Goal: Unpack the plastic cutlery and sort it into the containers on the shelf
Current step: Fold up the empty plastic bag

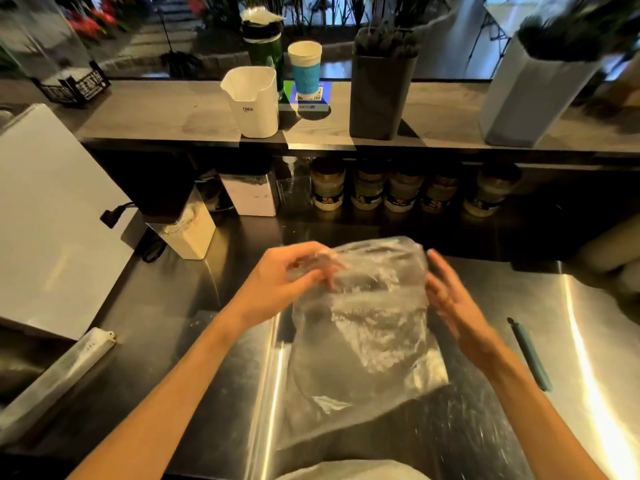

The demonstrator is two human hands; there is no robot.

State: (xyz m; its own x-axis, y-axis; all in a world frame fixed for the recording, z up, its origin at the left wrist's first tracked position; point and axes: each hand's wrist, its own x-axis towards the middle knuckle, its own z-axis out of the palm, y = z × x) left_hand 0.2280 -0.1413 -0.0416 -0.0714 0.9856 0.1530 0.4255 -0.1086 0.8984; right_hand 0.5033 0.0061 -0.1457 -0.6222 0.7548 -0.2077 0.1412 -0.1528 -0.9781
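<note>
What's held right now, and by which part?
The left hand pinches the clear plastic bag at its top left corner. The right hand is open beside the bag's right edge; contact cannot be told.

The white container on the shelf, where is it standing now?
In the head view, the white container stands left of centre on the shelf, just left of the paper cup and further left of the dark grey container.

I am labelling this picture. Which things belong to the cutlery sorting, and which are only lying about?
For the job: plastic bag, white container, dark container, pale container.
Lying about: paper cup, green bottle, jars, blue pen.
</note>
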